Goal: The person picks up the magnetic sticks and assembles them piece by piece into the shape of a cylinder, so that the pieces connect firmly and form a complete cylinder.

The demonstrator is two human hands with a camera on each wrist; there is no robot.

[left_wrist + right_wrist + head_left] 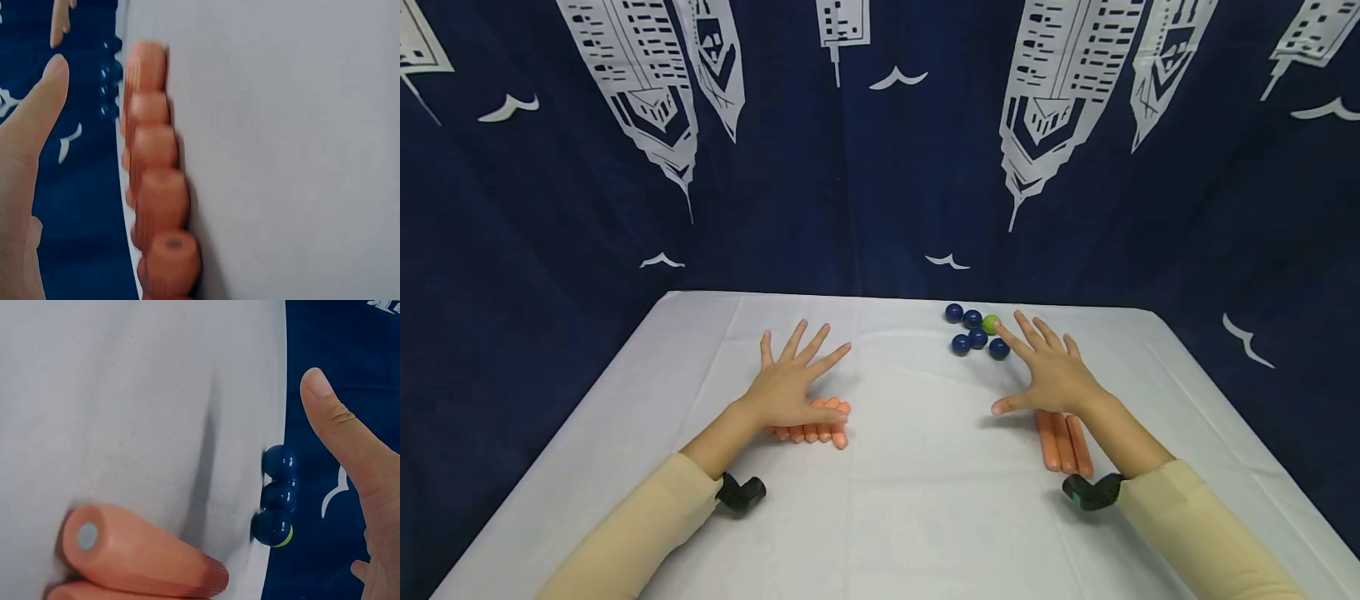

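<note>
My left hand [786, 392], fingers spread wide, hovers over a row of several short orange rods [824, 432] on the left of the table. In the left wrist view these orange rods [156, 200] stand side by side, and one end shows a dark hole. My right hand [1056, 379] is spread as well, above longer orange rods [1064, 450] partly hidden beneath it. One such rod [134, 550] has a pale disc in its end and a ridged far end. Neither hand grips anything. Several glossy blue balls [960, 345] and one green ball [990, 324] lie just beyond my right fingertips.
A white cloth [910, 517] covers the table. Behind its far edge hangs a dark blue curtain [775, 242] with white building and bird prints. Dark wrist mounts [741, 493] sit on both forearms, below cream sleeves [640, 533].
</note>
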